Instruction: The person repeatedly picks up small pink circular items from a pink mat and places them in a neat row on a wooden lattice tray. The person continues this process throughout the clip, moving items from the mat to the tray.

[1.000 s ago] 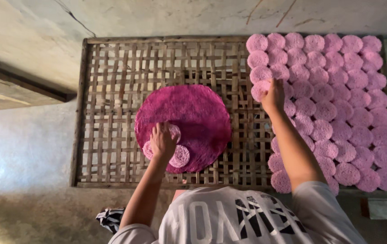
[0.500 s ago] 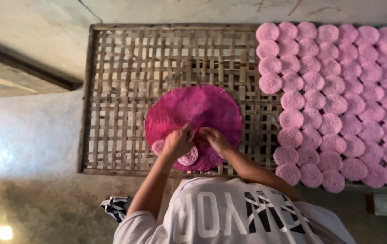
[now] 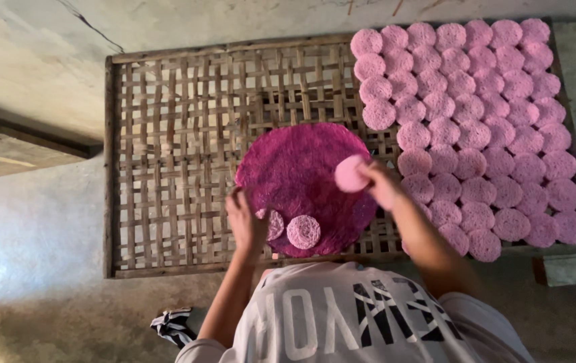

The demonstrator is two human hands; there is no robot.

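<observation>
1. Head view: half a second ago both hands met over the mat [image 3: 298,175]; now the right hand [image 3: 382,187] has lifted away, pinching a pale disc [image 3: 350,173], heading toward the rows [image 3: 476,128].
2. The left hand [image 3: 246,222] rests loosely curled beside two discs [image 3: 303,231] on the mat.
3. The mat is round, rough, magenta; the discs are lacy and thin; the tray [image 3: 174,154] is woven bamboo.
</observation>
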